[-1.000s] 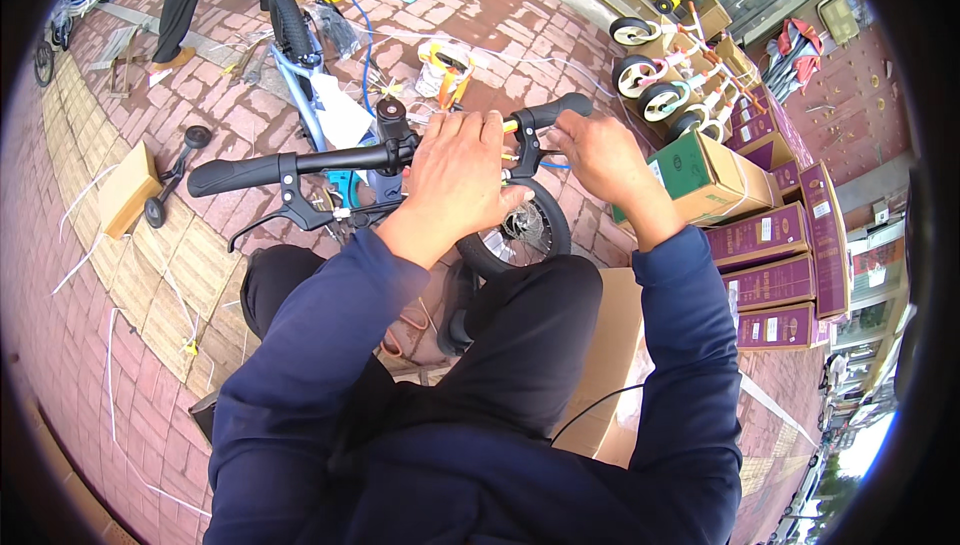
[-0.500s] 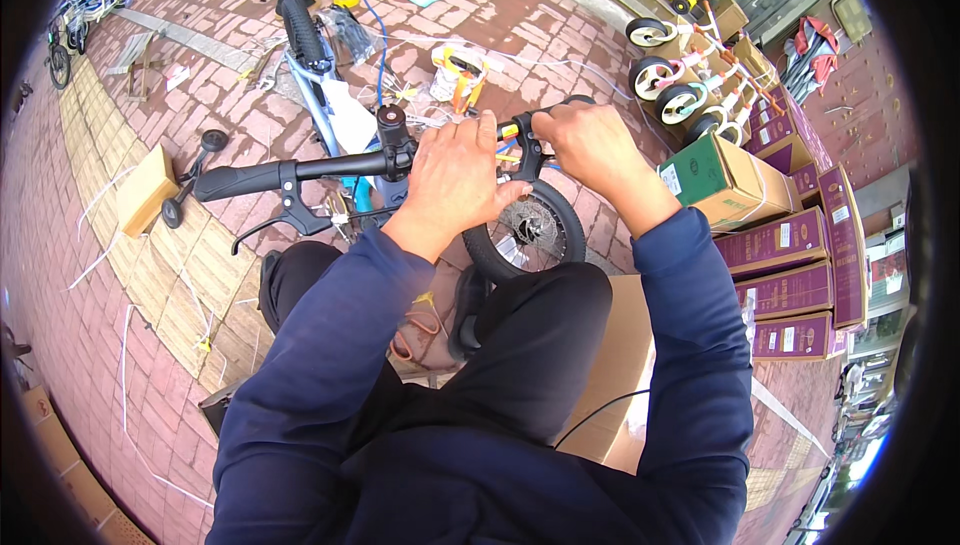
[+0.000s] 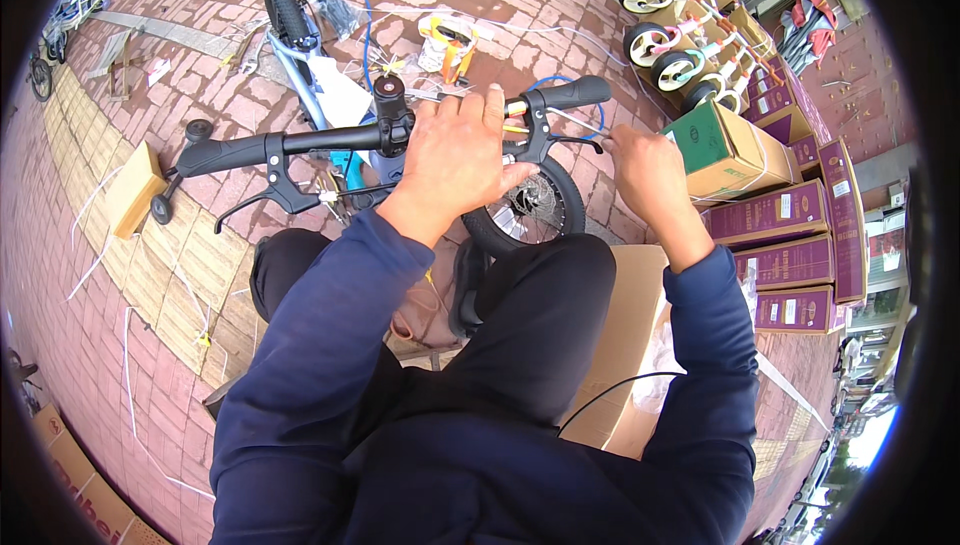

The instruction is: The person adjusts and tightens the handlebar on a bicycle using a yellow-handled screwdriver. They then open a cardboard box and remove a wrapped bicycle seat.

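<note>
A small bicycle stands before me, its black handlebar (image 3: pixel 335 138) running across the view. My left hand (image 3: pixel 455 150) is wrapped over the bar just right of the stem (image 3: pixel 392 105), thumb pointing right. My right hand (image 3: pixel 645 170) is closed in a pinch, right of the right brake lever (image 3: pixel 540 130) and below the right grip (image 3: pixel 580 94). From its fingers a thin silvery rod, like a hex key (image 3: pixel 572 121), reaches to the lever's clamp. The left brake lever (image 3: pixel 250 200) hangs untouched. Below the bar shows the front wheel (image 3: pixel 555 220) with a disc.
Purple boxes (image 3: pixel 780 265) and a green-and-brown carton (image 3: pixel 735 150) stand at the right, with small balance bikes (image 3: pixel 675 55) behind. An opened carton (image 3: pixel 610 345) lies beside my right knee. Training wheels (image 3: pixel 165 207), a yellow-and-white tub (image 3: pixel 447 45) and loose straps lie on the brick paving.
My right hand has left the right grip area and moved right and down, uncovering the grip, lever and thin rod. My left hand stays on the bar. The person's feet ahead have shifted.
</note>
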The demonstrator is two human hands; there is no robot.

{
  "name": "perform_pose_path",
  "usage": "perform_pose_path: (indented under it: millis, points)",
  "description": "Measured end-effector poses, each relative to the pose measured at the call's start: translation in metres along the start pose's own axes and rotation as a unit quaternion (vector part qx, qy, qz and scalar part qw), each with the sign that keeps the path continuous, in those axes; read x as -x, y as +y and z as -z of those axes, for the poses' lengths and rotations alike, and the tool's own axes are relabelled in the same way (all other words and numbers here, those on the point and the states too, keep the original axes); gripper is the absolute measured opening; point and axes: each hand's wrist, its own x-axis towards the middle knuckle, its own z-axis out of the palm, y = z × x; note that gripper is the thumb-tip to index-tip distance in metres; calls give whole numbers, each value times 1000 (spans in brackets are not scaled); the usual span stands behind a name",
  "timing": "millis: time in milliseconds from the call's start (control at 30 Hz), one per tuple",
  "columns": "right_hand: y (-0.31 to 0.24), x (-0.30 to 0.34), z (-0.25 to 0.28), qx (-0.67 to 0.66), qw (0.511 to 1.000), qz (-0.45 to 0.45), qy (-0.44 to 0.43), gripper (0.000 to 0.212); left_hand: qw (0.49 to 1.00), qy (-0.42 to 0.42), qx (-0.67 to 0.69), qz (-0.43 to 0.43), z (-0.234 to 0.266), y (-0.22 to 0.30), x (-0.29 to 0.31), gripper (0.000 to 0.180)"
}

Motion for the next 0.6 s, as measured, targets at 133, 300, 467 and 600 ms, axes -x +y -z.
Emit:
perform_pose_path:
  millis: [133, 300, 467, 600]
  points:
    - [-28, 22, 12, -54, 997, -29, -45, 15, 1000, 3, 1, 4, -4, 1, 0, 96]
    - [-57, 40, 22, -136, 990, -17, -17, 12, 1000, 13, -4, 3, -4, 1, 1, 98]
    - [-52, 31, 24, -170, 984, -32, -41, 13, 999, 30, -15, -10, -5, 0, 0, 99]
    - [-76, 30, 17, -243, 968, -17, -64, 24, 1000, 24, 8, -6, -5, 0, 2, 98]
